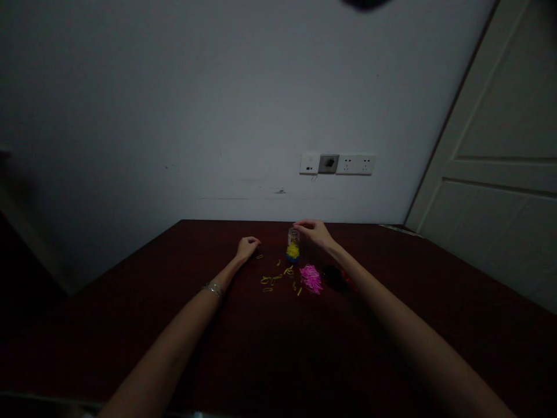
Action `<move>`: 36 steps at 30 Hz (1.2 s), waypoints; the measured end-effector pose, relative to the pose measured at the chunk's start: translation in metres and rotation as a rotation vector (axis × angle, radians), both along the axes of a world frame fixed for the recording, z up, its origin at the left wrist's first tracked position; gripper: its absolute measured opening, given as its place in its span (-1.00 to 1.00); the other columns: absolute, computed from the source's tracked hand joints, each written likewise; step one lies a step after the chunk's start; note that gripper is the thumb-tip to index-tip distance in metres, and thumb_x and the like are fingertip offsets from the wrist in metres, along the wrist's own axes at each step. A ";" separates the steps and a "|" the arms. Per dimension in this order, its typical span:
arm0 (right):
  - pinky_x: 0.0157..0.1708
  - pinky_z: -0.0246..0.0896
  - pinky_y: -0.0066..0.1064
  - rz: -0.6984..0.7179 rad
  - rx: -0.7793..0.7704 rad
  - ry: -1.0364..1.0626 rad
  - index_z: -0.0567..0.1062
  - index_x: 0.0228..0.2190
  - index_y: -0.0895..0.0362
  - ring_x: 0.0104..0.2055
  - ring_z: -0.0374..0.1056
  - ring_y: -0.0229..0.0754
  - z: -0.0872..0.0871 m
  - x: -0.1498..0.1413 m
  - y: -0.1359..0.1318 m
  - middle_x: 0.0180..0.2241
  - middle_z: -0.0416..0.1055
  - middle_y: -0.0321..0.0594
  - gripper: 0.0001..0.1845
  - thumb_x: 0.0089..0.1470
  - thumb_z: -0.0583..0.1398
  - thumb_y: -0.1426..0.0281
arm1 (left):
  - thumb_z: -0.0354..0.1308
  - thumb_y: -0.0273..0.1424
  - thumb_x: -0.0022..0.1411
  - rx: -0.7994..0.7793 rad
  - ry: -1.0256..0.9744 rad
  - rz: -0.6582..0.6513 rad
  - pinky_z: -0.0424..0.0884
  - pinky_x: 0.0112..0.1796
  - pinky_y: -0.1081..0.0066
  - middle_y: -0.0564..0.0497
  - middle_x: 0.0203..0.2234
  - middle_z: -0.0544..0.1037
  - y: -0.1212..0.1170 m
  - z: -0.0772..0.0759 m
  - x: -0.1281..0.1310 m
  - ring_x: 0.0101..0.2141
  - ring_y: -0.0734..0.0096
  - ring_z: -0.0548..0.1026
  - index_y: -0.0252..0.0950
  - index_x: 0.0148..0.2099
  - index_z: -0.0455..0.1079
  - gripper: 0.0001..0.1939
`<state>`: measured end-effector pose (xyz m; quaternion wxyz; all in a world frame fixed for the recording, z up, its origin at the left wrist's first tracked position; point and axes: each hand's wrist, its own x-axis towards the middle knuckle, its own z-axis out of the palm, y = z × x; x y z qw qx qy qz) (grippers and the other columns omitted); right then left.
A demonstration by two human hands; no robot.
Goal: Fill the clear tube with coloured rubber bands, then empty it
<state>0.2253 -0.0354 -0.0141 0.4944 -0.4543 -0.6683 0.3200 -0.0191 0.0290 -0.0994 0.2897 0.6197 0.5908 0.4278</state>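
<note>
A small clear jar point(293, 247) stands upright near the centre of the frame, on a dark red tabletop point(278, 354). Inside, yellow bands point(293, 250) lie above a blue layer point(292, 259). From where I stand, the person's right hand point(316, 233) is at the jar's mouth, fingers bent down to the rim; I cannot tell whether they pinch a band or only touch the edge. The left hand point(248, 248) rests left of centre, fingers curled beside a single loose band point(260, 256); whether they grasp anything is hidden from me.

The jar looks narrow and light, and no hand steadies its side, so a knock from the right hand could tip it and spill the bands. A band let go off-centre could catch on the rim or drop outside.

Just below the jar, yellow loops point(272, 280) lie scattered, close to a pink pile point(311, 279); a careless sweep could mix the colours. The right forearm point(369, 278) passes over red bits point(349, 281) right of centre, and if it sinks, it could drag them. The room is dim, so a stray loop is easily missed.
</note>
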 end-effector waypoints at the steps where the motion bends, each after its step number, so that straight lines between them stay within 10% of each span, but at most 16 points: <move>1: -0.55 0.15 -0.49 -0.006 0.004 -0.007 0.50 -0.38 0.22 -0.50 0.27 -0.31 0.000 0.000 -0.001 -0.44 0.47 -0.19 -0.62 -0.20 0.22 0.18 | 0.03 -0.51 -0.01 0.000 0.002 -0.001 0.25 -0.51 0.55 0.03 -0.63 0.45 0.000 0.000 0.000 -0.57 0.52 0.36 -0.38 -0.37 0.47 -0.81; 13: -0.39 0.21 -0.43 0.041 0.050 -0.162 0.50 -0.40 0.24 -0.39 0.33 -0.23 0.010 0.012 -0.028 -0.41 0.47 -0.17 -0.70 -0.09 0.17 0.25 | 0.05 -0.43 -0.03 0.022 0.251 -0.226 0.29 -0.35 0.50 -0.03 -0.47 0.52 0.000 -0.004 0.004 -0.40 0.42 0.42 -0.39 -0.39 0.49 -0.79; 21: -0.35 0.20 -0.45 0.364 0.030 -0.698 0.51 -0.28 0.21 -0.37 0.34 -0.26 -0.018 0.022 -0.070 -0.37 0.47 -0.19 -0.71 -0.09 0.11 0.53 | 0.16 -0.40 -0.16 -0.269 0.400 -0.645 0.22 -0.51 0.55 0.07 -0.56 0.46 0.000 0.031 -0.009 -0.53 0.51 0.34 -0.37 -0.24 0.46 -0.65; 36: -0.30 0.16 -0.43 0.464 0.105 -1.069 0.43 -0.25 0.06 -0.18 0.30 -0.17 -0.029 -0.002 -0.085 -0.16 0.37 -0.22 -0.67 -0.09 0.08 0.56 | 0.13 -0.47 -0.15 -0.156 0.672 -0.578 0.21 -0.48 0.56 0.07 -0.61 0.43 -0.019 0.033 -0.015 -0.55 0.54 0.33 -0.39 -0.46 0.43 -0.88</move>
